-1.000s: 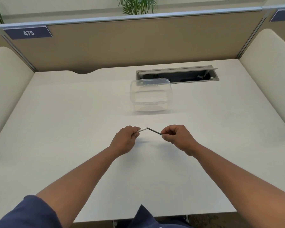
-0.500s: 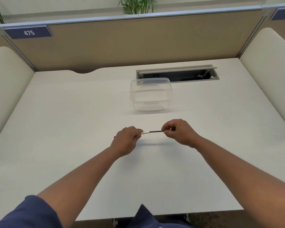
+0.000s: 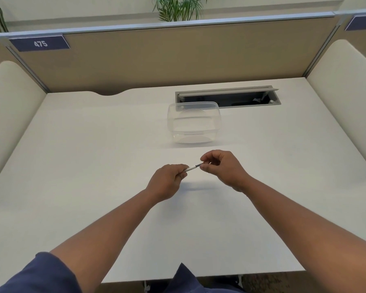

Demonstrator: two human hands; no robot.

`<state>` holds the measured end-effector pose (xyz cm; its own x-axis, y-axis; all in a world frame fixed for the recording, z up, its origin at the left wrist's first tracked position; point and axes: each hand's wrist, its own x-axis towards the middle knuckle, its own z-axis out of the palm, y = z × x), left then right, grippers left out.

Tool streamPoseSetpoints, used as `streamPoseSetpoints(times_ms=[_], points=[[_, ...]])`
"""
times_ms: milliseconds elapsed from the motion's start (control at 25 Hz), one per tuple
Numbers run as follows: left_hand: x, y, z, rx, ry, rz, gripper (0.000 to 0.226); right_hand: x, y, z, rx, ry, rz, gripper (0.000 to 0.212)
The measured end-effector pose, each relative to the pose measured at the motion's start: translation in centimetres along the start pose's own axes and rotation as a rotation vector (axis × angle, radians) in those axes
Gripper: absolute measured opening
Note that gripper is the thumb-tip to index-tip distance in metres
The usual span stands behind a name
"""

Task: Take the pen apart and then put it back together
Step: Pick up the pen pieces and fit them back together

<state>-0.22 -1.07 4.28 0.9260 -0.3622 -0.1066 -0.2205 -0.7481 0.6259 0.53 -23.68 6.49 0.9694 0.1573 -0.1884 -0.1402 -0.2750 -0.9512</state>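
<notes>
A thin pen point(image 3: 192, 167) is held level above the middle of the white desk point(image 3: 93, 166). Its white barrel end pokes out of my left hand point(image 3: 167, 181), whose fingers curl round it. A short dark stretch of the refill shows between the hands. My right hand point(image 3: 222, 168) pinches that dark part between thumb and fingertips. The rest of the pen is hidden inside both fists. The hands are close together, almost touching.
A clear plastic container point(image 3: 193, 122) stands just beyond the hands. Behind it is an open cable tray point(image 3: 228, 97) set into the desk. Tan partitions and cream side panels enclose the desk on three sides.
The two parts went from an angle to one straight line. My right hand moved left toward my left hand, and the dark stretch showing between them became much shorter.
</notes>
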Motion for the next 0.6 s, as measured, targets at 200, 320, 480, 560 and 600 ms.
streamPoseSetpoints(times_ms=[200, 320, 480, 560, 600], points=[[0.1, 0.0, 0.4, -0.113, 0.049, -0.018, 0.012, -0.1, 0.1, -0.1, 0.083, 0.034, 0.02, 0.019], [0.3, 0.1, 0.4, -0.16, 0.053, -0.01, 0.014, -0.2, 0.2, 0.1, 0.059, 0.036, 0.003, 0.015], [0.5, 0.0, 0.7, -0.192, 0.055, -0.015, 0.014, -0.3, 0.2, 0.8, -0.03, 0.073, -0.097, 0.012], [0.7, -0.1, 0.8, -0.223, 0.059, -0.021, 0.012, -0.4, 0.2, 1.2, -0.094, 0.089, -0.155, 0.015], [0.7, 0.0, 0.8, -0.24, 0.065, -0.022, 0.012, -0.4, 0.2, 1.3, -0.126, 0.087, -0.18, 0.017]])
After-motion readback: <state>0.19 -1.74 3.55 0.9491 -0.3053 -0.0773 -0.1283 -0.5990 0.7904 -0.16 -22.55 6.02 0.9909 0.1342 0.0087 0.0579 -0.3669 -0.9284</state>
